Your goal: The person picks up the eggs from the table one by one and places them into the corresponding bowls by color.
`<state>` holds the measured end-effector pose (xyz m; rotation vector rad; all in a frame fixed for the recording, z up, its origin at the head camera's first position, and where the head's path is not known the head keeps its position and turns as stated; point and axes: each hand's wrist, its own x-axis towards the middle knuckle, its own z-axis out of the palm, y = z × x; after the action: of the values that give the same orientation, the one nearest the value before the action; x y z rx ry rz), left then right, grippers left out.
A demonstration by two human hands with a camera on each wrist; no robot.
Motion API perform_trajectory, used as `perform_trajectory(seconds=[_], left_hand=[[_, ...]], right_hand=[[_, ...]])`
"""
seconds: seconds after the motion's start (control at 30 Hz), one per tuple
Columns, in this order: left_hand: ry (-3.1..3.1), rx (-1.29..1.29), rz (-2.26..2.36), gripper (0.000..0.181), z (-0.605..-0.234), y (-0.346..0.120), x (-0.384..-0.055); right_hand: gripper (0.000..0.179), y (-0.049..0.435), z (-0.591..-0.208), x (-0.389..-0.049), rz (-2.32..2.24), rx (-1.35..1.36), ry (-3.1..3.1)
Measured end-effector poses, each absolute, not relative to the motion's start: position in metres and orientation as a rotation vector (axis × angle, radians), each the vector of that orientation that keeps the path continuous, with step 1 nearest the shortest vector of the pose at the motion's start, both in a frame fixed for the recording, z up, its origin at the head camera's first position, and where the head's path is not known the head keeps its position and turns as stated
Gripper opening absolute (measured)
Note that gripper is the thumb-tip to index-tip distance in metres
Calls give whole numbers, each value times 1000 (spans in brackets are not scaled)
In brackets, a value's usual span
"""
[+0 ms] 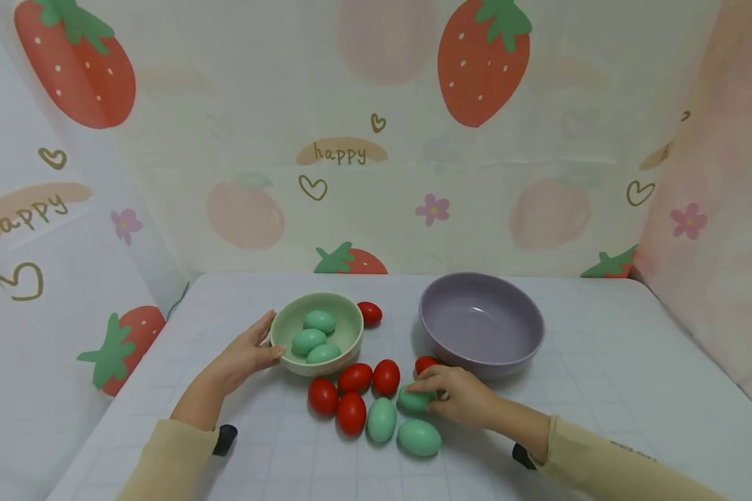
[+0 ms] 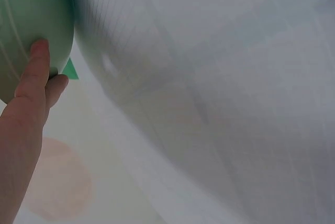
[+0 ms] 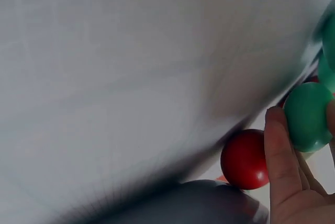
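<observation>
My left hand holds a pale green bowl at its left side, the thumb over the rim. In the left wrist view, fingers press against the bowl's outer wall. Three mint-green eggs lie inside it. My right hand pinches another mint-green egg, seen between thumb and fingers in the right wrist view. Beside that hand is a red egg, partly hidden in the head view. Two loose green eggs lie just in front.
Several red eggs cluster between the hands, and one red egg sits behind the green bowl's right side. A larger purple bowl stands at the back right. A printed curtain hangs behind the white table.
</observation>
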<state>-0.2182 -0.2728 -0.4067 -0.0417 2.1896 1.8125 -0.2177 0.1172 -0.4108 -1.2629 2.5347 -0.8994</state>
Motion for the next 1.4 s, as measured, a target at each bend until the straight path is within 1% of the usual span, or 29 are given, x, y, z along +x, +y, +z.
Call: perform_trajectory(seconds=[0.27, 0.43, 0.67, 0.8, 0.9, 1.0, 1.4], left_hand=[[2183, -3, 1814, 88, -407, -275, -219], [2177, -8, 1815, 88, -411, -276, -217], [2166, 9, 1842, 89, -414, -276, -218], [2163, 0, 1835, 88, -414, -275, -218], [2168, -7, 1826, 88, -414, -274, -216], [2173, -1, 1831, 88, -412, -274, -216], [2174, 6, 1842, 88, -408, -274, -217]], right_hand=[[38, 118, -401, -222, -974, -1227, 2504], [38, 116, -394, -223, -1065, -1149, 2451], [39, 110, -382, -226, -1206, -973, 2337], [37, 105, -375, -228, -1192, -966, 2373], [37, 100, -371, -230, -1190, -1014, 2411], [37, 90, -367, -233, -1215, -1006, 2419], [38, 56, -357, -241, -1365, -786, 2338]])
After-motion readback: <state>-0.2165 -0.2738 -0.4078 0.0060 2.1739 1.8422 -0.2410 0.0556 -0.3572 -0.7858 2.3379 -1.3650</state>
